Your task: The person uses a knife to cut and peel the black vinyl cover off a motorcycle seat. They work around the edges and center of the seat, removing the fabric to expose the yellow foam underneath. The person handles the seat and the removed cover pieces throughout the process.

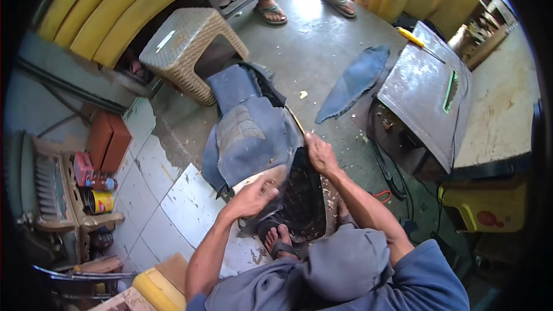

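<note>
A worn blue-grey padded seat (pixel 253 138), shaped like a motorcycle seat, lies on the floor before me, with a rough stitched patch on top and a black underside showing. My left hand (pixel 257 197) is over its near end, beside a pale bare strip; its fingers are smeared by motion. Closed at the seat's right edge is my right hand (pixel 319 152). A thin yellowish strip (pixel 295 118) runs from that hand along the edge; I cannot tell whether it is a tool or part of the seat. My sandalled foot (pixel 280 241) is close against the black underside.
A woven-pattern plastic stool (pixel 178 46) stands beyond the seat. To the right are a loose blue-grey piece (pixel 354 83) and a metal-topped box (pixel 423 80) bearing a yellow-handled screwdriver (pixel 412 37). Tins and a brick-red box (pixel 108 141) are left. Another person's sandalled feet (pixel 271 14) stand ahead.
</note>
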`<action>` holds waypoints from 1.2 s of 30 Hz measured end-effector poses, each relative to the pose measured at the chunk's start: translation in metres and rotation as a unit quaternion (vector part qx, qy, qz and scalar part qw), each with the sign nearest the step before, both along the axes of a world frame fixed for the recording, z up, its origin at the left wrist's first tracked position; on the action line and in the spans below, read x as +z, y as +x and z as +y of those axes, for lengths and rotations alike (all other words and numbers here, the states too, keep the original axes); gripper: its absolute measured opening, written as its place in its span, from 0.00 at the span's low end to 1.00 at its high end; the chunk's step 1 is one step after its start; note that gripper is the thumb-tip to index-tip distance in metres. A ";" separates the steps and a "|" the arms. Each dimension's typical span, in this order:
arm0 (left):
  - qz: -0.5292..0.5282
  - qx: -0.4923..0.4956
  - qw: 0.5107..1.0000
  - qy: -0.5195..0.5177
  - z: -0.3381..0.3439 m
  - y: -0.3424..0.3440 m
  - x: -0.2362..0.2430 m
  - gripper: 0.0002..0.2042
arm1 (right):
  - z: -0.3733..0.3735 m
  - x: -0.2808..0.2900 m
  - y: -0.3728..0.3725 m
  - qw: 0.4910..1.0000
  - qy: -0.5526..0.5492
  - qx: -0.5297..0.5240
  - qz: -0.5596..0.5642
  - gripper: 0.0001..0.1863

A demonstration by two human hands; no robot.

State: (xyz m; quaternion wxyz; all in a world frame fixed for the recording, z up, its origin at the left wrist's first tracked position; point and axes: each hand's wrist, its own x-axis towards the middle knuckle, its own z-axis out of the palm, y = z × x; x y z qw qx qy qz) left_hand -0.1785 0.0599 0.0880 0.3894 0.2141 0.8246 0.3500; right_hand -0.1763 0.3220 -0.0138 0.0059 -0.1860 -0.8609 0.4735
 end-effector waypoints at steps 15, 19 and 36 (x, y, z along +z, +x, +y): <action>-0.080 0.511 0.840 0.163 -0.063 0.040 -0.154 0.47 | 0.141 -0.050 0.234 0.916 0.314 0.157 -0.194 0.35; -0.083 0.495 0.846 0.179 -0.052 0.016 -0.148 0.48 | 0.148 -0.074 0.237 0.970 0.204 0.014 -0.127 0.29; 0.114 0.298 0.948 0.008 -0.129 -0.053 -0.055 0.31 | 0.081 0.041 0.100 0.987 -0.089 0.062 -0.117 0.29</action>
